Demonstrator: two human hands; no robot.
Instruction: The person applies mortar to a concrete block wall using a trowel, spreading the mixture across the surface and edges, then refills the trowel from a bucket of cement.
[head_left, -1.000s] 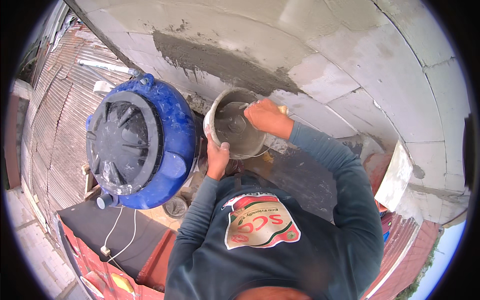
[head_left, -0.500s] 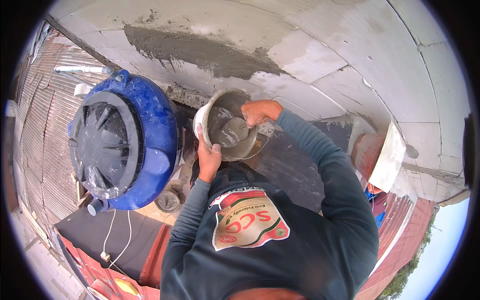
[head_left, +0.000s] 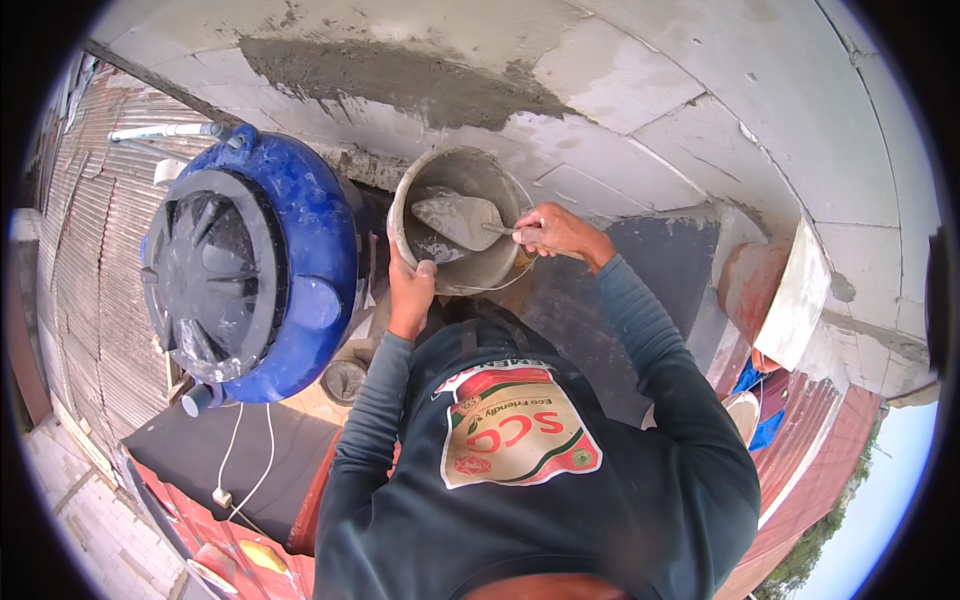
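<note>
A round bucket (head_left: 402,215) stands tilted toward me beside the wall, its inside coated with grey mortar and some wet mortar (head_left: 437,250) low in it. My left hand (head_left: 410,298) grips the bucket's near left rim, thumb over the edge. In my right hand (head_left: 562,236) is the handle of a mortar-smeared trowel (head_left: 462,220). Its broad blade lies over the bucket's opening, pointing left. The fingers of my right hand are wrapped round the handle at the bucket's right rim.
A large blue tank (head_left: 325,250) with a black lid (head_left: 215,275) stands close on the left. Ahead rises a block wall (head_left: 610,80) with a dark patch of wet mortar (head_left: 390,85). A white board (head_left: 795,295) leans at the right; a small round container (head_left: 343,381) sits below the tank.
My right hand has moved right and slightly down, turning the trowel so its blade shows flat across the bucket. The left hand stays on the rim; the bucket is tipped a little differently.
</note>
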